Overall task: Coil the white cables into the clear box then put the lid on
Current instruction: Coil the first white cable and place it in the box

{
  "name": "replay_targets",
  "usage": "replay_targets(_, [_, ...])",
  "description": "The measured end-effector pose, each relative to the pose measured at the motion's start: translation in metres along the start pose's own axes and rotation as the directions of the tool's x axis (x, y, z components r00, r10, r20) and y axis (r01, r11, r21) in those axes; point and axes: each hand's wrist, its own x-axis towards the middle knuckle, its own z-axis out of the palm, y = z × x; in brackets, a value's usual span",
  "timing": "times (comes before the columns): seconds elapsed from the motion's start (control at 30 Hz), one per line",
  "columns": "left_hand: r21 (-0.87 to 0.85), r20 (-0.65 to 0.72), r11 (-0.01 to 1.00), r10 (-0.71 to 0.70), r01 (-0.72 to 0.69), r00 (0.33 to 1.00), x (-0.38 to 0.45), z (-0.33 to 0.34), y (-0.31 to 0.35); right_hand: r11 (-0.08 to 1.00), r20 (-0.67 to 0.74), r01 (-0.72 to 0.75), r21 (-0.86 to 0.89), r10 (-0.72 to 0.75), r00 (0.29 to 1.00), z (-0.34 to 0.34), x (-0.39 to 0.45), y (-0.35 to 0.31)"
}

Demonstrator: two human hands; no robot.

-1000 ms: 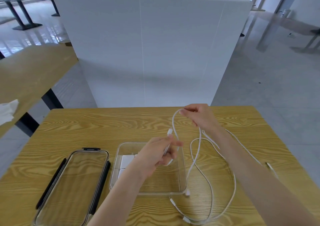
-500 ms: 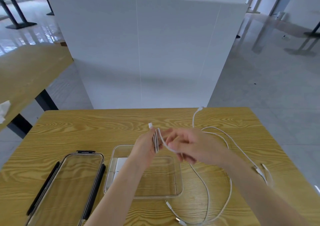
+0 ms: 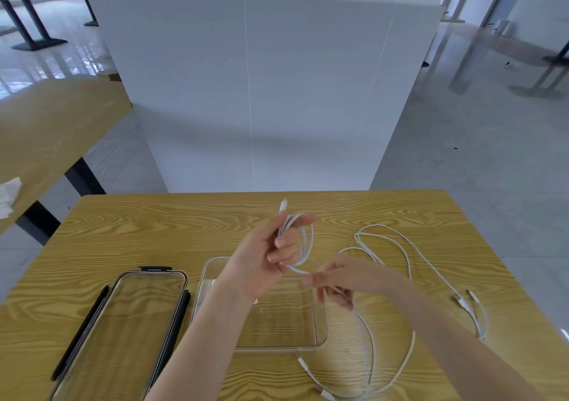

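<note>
My left hand (image 3: 271,256) is raised above the clear box (image 3: 321,334) and grips a small coil of white cable (image 3: 304,240), one plug sticking up past the fingers. From the coil the cable runs down into my right hand (image 3: 341,283), which pinches it just right of the box. The rest of this cable trails toward the table's near edge. A second white cable (image 3: 400,246) lies loose on the table to the right. Flat to the left of the box lies the clear lid (image 3: 123,333) with black clasps.
The wooden table (image 3: 154,231) carries everything. Something white lies inside the box at its left end (image 3: 207,286). A white partition stands just behind the table's far edge. Another wooden table (image 3: 46,129) stands to the left.
My left hand has risen with more loops of cable wound on it. My right hand has dropped from beside the left hand to lower right, sliding along the cable.
</note>
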Motion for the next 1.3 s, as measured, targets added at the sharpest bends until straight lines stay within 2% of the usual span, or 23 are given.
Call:
replay_targets(0.17, [0.351,0.050,0.935,-0.067,0.046,0.997,-0.010,0.007,-0.006,0.979,-0.070,-0.070,-0.192,0.057,0.996,-0.029,0.007,-0.010])
replay_targets(0.3, [0.689,-0.024,0.718,-0.116,0.100,0.993,-0.014,0.012,-0.010,0.972,-0.163,-0.028,-0.235,-0.011,0.987,-0.043,0.007,-0.026])
replay_targets(0.37, [0.772,-0.085,0.620,-0.115,0.138,0.990,-0.013,0.013,-0.016,0.967,-0.218,0.007,-0.254,-0.064,0.974,-0.045,0.006,-0.034])
replay_targets(0.47, [0.804,-0.162,0.568,-0.071,0.174,0.984,-0.007,0.012,-0.025,0.941,-0.287,0.025,-0.336,-0.128,0.949,-0.040,0.007,-0.045])
replay_targets(0.6, [0.806,-0.205,0.572,0.028,0.153,0.978,0.001,0.012,-0.035,0.877,-0.412,-0.004,-0.481,-0.222,0.884,-0.030,0.007,-0.051])
replay_targets(0.73, [0.778,-0.259,0.616,0.133,0.125,0.957,0.009,0.009,-0.039,0.915,-0.418,0.033,-0.402,-0.216,0.882,-0.027,-0.001,-0.055])
replay_targets(0.83, [0.747,-0.287,0.654,0.161,0.116,0.944,0.013,0.008,-0.042,0.920,-0.454,0.010,-0.392,-0.203,0.868,-0.021,-0.005,-0.055])
replay_targets(0.9, [0.743,-0.281,0.664,0.194,0.085,0.940,0.015,0.009,-0.041,0.960,-0.540,0.021,-0.279,-0.175,0.823,-0.013,-0.007,-0.053])
replay_targets(0.97, [0.704,-0.348,0.701,0.202,0.114,0.915,0.018,0.009,-0.033,0.994,-0.599,0.092,-0.050,-0.104,0.794,-0.004,-0.010,-0.050])
replay_targets(1.03, [0.605,-0.450,0.782,0.179,0.151,0.875,0.019,0.002,-0.024,0.981,-0.580,0.154,0.119,-0.057,0.813,0.008,-0.012,-0.046])
replay_targets(1.1, [0.447,-0.473,0.891,0.161,0.078,0.866,0.022,-0.011,-0.017,0.963,-0.523,0.202,0.179,-0.081,0.848,0.024,-0.012,-0.041])
replay_targets(1.13, [0.326,-0.461,0.945,0.161,-0.002,0.873,0.023,-0.014,-0.014,0.958,-0.499,0.232,0.168,-0.120,0.858,0.032,-0.010,-0.037])
replay_targets(1.2, [0.104,-0.423,0.989,0.143,-0.109,0.895,0.022,-0.015,-0.011,0.955,-0.464,0.279,0.100,-0.203,0.862,0.045,-0.002,-0.029])
replay_targets(1.3, [0.020,-0.309,0.992,0.126,-0.125,0.943,0.019,-0.011,-0.007,0.958,-0.407,0.282,0.060,-0.234,0.883,0.053,0.010,-0.015])
